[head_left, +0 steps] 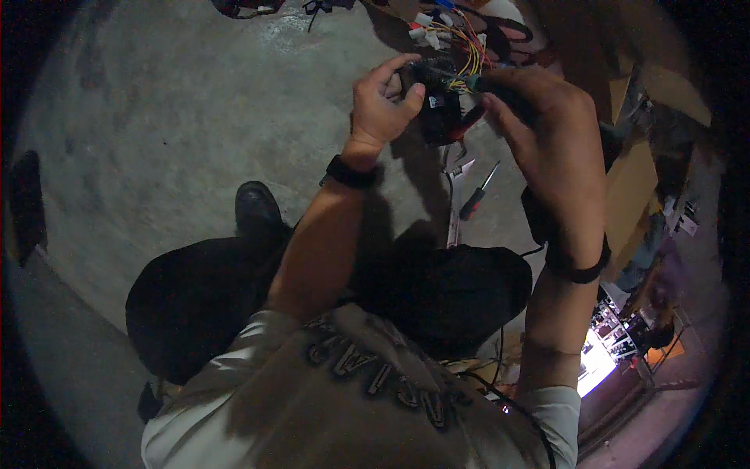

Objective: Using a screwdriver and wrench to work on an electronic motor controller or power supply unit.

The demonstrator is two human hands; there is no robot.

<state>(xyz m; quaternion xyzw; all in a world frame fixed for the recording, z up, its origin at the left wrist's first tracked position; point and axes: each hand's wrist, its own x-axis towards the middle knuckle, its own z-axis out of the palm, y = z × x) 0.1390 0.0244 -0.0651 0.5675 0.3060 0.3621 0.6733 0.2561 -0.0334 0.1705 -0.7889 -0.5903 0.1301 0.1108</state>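
My left hand [385, 105] grips a black boxy electronic device [442, 117] with yellow and red wires [473, 55] and white connectors [428, 31] at its top, its thumb on the front. My right hand [551, 141] is closed around a dark, green-tipped tool [494, 87], apparently a screwdriver, reaching to the device among the wires; its tip is hard to make out. Below them on the concrete floor lie a screwdriver [475, 199] with a red and dark handle and a long pale metal object [453, 219] with cables beside it.
Cardboard [631, 184] and cluttered parts stand along the right. A brightly lit panel [598, 359] shows at lower right. My black shoe [258, 205] and crossed legs are below my hands. A dark object [28, 199] sits at the far left on the concrete floor [180, 117].
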